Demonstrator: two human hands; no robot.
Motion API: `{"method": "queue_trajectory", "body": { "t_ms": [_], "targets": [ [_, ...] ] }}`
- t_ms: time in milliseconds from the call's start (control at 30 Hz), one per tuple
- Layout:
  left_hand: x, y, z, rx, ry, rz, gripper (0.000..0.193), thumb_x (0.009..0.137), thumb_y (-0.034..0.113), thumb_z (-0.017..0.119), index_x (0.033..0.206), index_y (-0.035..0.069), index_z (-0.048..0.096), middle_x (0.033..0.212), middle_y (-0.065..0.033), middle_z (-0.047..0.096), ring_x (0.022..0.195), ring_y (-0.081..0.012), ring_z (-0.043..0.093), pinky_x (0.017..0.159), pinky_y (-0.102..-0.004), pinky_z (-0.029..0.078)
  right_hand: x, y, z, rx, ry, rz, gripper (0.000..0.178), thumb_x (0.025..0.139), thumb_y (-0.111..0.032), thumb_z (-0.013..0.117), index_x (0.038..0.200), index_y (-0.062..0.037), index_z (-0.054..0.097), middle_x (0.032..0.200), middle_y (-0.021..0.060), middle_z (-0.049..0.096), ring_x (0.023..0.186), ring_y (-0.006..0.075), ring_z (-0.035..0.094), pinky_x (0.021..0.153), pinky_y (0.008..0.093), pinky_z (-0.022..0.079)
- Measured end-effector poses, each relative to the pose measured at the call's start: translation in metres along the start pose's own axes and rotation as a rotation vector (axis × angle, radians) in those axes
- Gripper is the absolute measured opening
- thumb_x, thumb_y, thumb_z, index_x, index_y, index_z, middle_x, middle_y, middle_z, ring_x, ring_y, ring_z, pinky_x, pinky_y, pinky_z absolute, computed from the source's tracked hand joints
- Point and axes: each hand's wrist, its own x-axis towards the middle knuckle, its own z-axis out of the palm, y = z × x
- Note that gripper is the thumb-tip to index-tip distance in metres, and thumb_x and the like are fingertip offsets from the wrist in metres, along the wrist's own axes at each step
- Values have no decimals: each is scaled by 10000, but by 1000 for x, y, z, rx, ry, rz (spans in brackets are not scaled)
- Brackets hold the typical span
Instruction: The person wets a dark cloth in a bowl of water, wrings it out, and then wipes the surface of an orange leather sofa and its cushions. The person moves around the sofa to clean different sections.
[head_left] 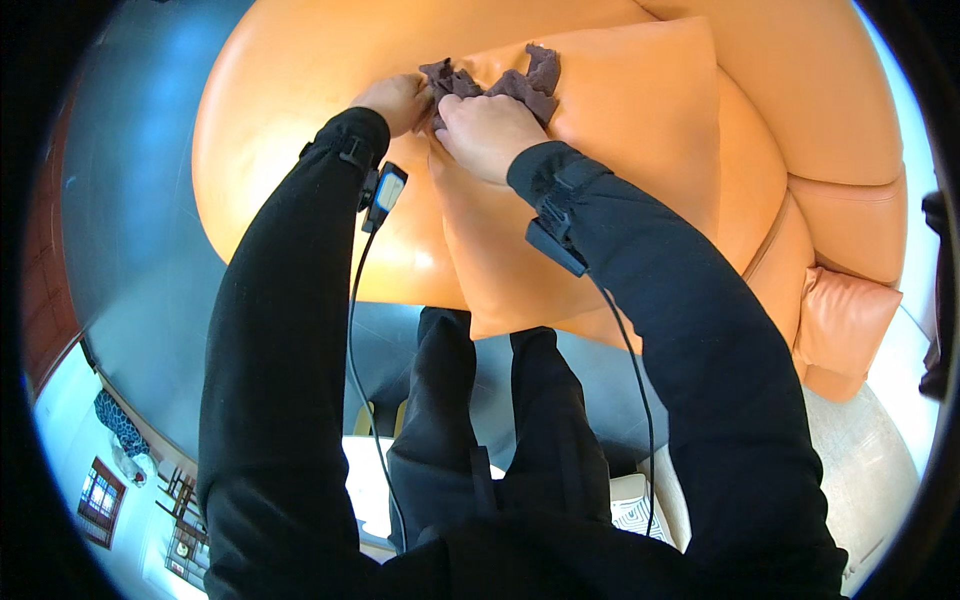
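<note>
A large orange cushion (600,200) with a smooth, leather-like cover lies on the orange sofa (290,130). My left hand (398,103) is closed at the cushion's far left edge, pinching the cover there; its fingertips are partly hidden. Just to the right, my right hand (490,135) has its fingers curled round a crumpled dark brown cloth (525,88) and presses it against the cushion beside that edge. The cloth's loose ends spread out beyond my knuckles. Both hands are close together, almost touching.
The sofa's curved backrest (835,90) runs along the right, with a smaller orange cushion (845,315) at its end. Cables (355,370) hang from devices strapped to both my wrists. Dark grey floor (140,230) lies to the left; a patterned white item (635,510) is near my legs.
</note>
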Motion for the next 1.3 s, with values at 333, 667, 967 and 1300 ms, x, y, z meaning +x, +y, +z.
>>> {"method": "queue_trajectory", "body": {
  "t_ms": [333, 667, 967, 1300],
  "targets": [
    [-2, 6, -2, -59, -39, -108, 686, 974, 649, 431, 799, 40, 694, 715, -113, 682, 764, -306, 672, 797, -390, 513, -116, -35, 78, 146, -320, -101, 238, 938, -256, 562, 888, -34, 632, 754, 184, 695, 679, 370, 688, 643, 478, 552],
    [4, 3, 1, -105, 5, -133, 744, 911, 727, 480, 977, 22, 707, 784, -153, 700, 705, -260, 698, 693, -369, 558, -283, -28, 170, 497, -606, 358, 299, 917, -302, 610, 942, -8, 663, 928, 207, 691, 913, 373, 660, 812, 476, 507],
    [11, -1, 9, -101, 65, -160, 668, 947, 685, 453, 843, 85, 727, 642, -52, 683, 712, -208, 696, 790, -325, 543, -151, -32, -38, 1221, -341, 103, 313, 891, -91, 568, 1197, -30, 570, 977, 40, 611, 902, 131, 599, 829, 298, 517],
    [5, -5, 7, -8, 31, -80, 746, 942, 695, 449, 1024, -1, 707, 944, -222, 711, 893, -348, 690, 834, -408, 520, -6, -9, 17, 3, -170, 56, 278, 918, -243, 526, 1115, -179, 712, 983, 123, 730, 878, 332, 698, 809, 454, 554]
  ]
}}
